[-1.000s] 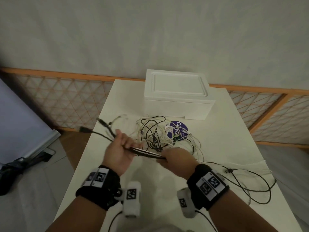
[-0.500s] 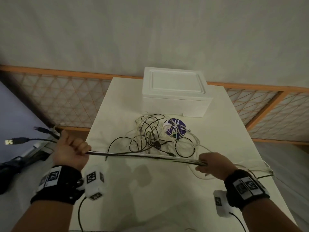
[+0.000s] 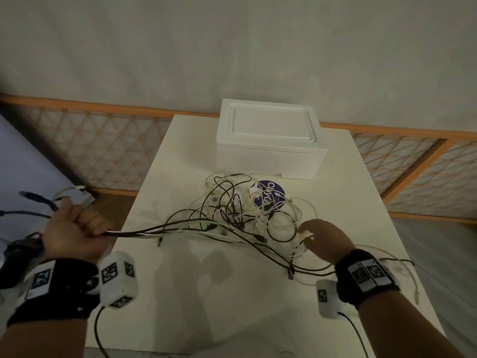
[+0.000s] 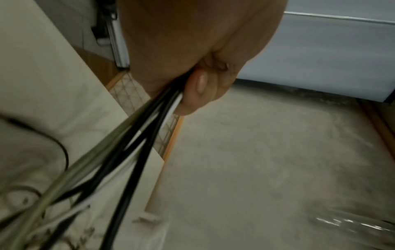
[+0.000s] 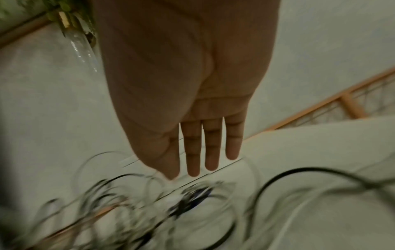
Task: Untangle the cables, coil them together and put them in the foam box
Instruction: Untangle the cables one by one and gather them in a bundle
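Since half a second ago, my right hand [image 3: 322,241] has let go of the bundle it was gripping and now hovers over the right side of the heap with its fingers [image 5: 211,145] straight and together, holding nothing. My left hand [image 3: 74,231] has stayed out past the left edge of the table [image 3: 180,293], and the strands running from it have gone from one taut line to a loose fan.

My left fist is closed tight around a bundle of black and white cables [image 4: 149,121]; the left wrist view shows the thumb pressed against them where they leave the fist. Short ends with plugs stick out on the far left side of the fist, blurred. From the fist the bundle [image 3: 154,232] runs right across the table and spreads into the tangled heap [image 3: 245,210] at the middle of the table.

That heap lies partly over a round purple sticker [image 3: 271,196]. More loops trail right and near, under my right wrist, toward the right table edge. The right wrist view of them is too blurred to sort strand from strand.

The foam box [image 3: 269,140] stands at the far end of the table, just beyond the heap, with its lid on. No cable touches it that I can make out.
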